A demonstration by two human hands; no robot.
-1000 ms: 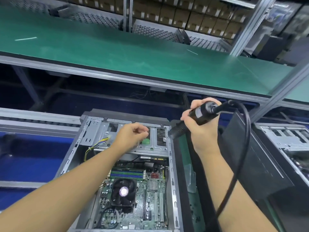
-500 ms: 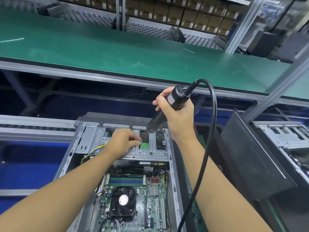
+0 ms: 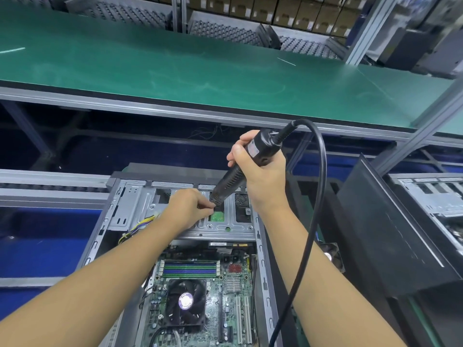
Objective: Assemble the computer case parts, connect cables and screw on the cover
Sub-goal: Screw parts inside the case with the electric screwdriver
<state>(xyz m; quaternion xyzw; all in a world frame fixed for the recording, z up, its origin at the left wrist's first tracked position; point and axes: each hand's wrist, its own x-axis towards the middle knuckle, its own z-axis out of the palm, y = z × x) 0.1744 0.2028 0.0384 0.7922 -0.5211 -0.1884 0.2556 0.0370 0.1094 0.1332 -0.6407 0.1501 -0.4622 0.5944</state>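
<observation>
**Head cam: lining up the screwdriver on the drive bracket**

Head view looks down into the open computer case (image 3: 100,244). The right hand (image 3: 263,179) is wrapped tight round the electric screwdriver (image 3: 233,176), which is tilted with its tip pointing down at the left fingertips. The left hand (image 3: 188,209) has its fingers bunched in a pinch right at that tip. Whether there's actually a screw in there, can't tell, it's hidden. Under both sets of fingers sits the metal drive bracket (image 3: 225,229), and the motherboard (image 3: 225,309) is below the wrists, nearer the camera.

My take on doing this bit well: stand the driver up straighter before pulling the trigger, since a slanted bit tends to cam out or cross-thread. Keep the left fingers guiding only until the thread bites, then get them clear. Watch the power cord (image 3: 318,196) looping behind the right hand so it doesn't drag the tool sideways.

Count: two hands, one screwdriver, one cord, one cooler fan (image 3: 186,301), one black cover panel (image 3: 390,239) leaning off to the right of the right hand and not yet fitted, and two cases, counting the second case (image 3: 431,194) beyond that panel.
</observation>
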